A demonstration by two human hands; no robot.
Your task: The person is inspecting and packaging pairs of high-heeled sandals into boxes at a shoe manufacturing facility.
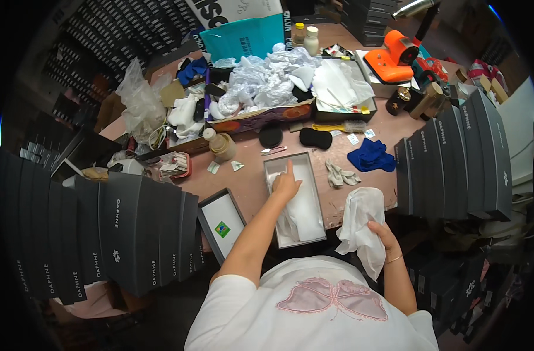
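Head view: left hand (286, 184) fingers spread in open box (279, 165); right hand (383, 235) fingers pinching white cloth (360, 219).

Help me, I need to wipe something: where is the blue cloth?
In the head view, the blue cloth lies on the table right of the open grey box, just left of the upright row of dark boxes.
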